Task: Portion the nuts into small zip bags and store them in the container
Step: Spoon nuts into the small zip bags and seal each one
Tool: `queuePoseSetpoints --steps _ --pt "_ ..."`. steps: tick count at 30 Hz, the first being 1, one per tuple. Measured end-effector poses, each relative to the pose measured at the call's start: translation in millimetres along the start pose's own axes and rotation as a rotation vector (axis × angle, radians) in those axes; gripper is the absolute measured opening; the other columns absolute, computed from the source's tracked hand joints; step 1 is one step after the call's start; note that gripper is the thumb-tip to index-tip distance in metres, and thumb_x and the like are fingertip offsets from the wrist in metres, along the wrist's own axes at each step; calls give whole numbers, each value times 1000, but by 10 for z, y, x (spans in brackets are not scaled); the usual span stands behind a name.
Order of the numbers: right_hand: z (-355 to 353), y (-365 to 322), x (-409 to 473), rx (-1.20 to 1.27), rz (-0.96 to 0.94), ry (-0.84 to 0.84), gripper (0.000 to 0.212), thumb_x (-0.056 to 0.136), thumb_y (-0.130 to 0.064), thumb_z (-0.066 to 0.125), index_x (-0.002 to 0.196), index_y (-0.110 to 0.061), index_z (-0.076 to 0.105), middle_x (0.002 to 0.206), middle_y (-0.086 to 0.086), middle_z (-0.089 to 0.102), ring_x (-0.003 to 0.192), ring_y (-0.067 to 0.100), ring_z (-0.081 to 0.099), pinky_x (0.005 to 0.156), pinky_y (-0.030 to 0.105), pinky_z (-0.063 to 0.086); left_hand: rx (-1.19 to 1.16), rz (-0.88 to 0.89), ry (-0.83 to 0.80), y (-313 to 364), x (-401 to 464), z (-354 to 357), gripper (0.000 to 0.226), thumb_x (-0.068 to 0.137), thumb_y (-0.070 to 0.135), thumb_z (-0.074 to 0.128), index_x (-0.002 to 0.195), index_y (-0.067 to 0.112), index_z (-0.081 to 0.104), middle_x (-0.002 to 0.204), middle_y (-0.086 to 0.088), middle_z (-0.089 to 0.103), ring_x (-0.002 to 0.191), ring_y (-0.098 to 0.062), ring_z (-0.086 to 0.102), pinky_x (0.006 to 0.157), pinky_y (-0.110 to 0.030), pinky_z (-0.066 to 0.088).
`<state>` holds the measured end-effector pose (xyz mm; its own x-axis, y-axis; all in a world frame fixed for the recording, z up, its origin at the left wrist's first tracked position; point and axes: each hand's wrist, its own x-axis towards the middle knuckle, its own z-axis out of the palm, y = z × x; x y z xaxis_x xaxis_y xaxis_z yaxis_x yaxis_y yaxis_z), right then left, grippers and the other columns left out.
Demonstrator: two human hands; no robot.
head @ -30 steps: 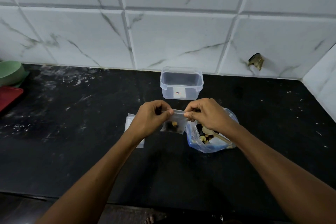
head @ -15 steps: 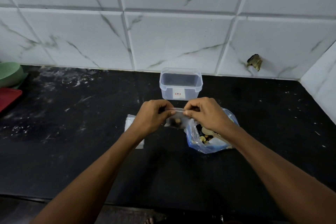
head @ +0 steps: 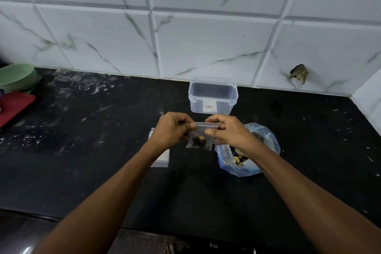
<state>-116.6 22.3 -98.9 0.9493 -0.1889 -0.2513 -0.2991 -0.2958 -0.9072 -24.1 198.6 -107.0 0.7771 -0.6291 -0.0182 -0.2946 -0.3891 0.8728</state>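
Left hand (head: 172, 130) and right hand (head: 227, 131) pinch the top strip of a small zip bag (head: 201, 136) held above the black counter (head: 82, 161), fingers clamped on its two upper corners; a few dark and tan nuts (head: 199, 140) sit at its bottom; blue plastic bag (head: 250, 149) of mixed nuts lies under the right wrist; flat spare bags (head: 161, 158) under the left; clear container (head: 213, 95) stands behind, lidless, near the tiled wall (head: 206, 37).

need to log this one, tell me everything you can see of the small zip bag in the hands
The small zip bag is clear, thin plastic with a zip strip along its top edge. It hangs upright above the black counter, a few dark and one orange-brown nut at its bottom. The left hand and right hand pinch its top corners.
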Motion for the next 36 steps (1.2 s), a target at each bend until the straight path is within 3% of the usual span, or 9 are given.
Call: queuePoseSetpoints --steps 5,9,14,17,20,22,26,32,36 --pt "201 43 113 133 149 41 14 91 -9 61 103 -14 64 102 6 68 92 18 68 71 31 60 -133 -63 17 -116 45 -54 11 94 12 60 97 13 71 95 -4 72 88 -15 72 76 -30 61" --pt "279 -6 332 163 221 92 15 91 -5 61 104 -9 66 103 10 68 92 21 68 73 35 61 -223 -145 180 -309 1 -137 26 96 12 58 122 15 62 103 -5 70 91 -15 71 79 -31 60" --pt "392 -5 724 219 431 70 24 90 -2 62 113 -4 61 108 16 68 96 27 69 83 43 58 -281 -272 306 -617 -195 -190 18 98 12 54 112 17 65 102 -3 70 86 -14 71 78 -30 60" --pt "466 51 908 266 581 60 28 89 2 61 117 -2 57 106 19 68 92 28 69 71 40 60 -269 -312 325 -766 -333 -189 17 98 13 53 98 25 66 98 -1 70 85 -13 71 79 -33 60" --pt "560 177 1021 253 668 62 28 91 4 58 119 2 56 88 14 67 74 22 67 57 36 55 -216 -358 349 -914 -440 -206 16 98 16 53 99 26 66 98 2 69 85 -11 70 81 -33 59" --pt "607 247 1068 230 682 103 25 91 5 57 116 4 55 85 14 66 70 21 65 57 35 53 -136 -380 367 -993 -490 -219 14 98 18 54 101 25 66 99 5 69 85 -8 69 80 -30 58" --pt "676 294 1147 164 671 217 32 84 4 67 114 4 57 105 21 67 82 27 69 57 39 57 123 -412 399 -1103 -510 -220 12 96 24 59 104 22 68 99 10 67 83 -1 60 69 -15 46" --pt "731 221 1080 -50 621 278 30 87 -8 69 113 1 58 93 14 61 70 23 66 54 32 58 409 -527 391 -1180 -429 -111 46 84 50 68 118 21 56 113 2 55 98 -16 58 79 -35 52" --pt "696 176 1006 -310 487 303 25 88 -13 66 112 -7 59 100 11 63 65 20 66 60 31 60 470 -584 340 -1206 -374 -80 31 84 48 69 96 23 57 101 4 55 84 -13 57 69 -30 46"
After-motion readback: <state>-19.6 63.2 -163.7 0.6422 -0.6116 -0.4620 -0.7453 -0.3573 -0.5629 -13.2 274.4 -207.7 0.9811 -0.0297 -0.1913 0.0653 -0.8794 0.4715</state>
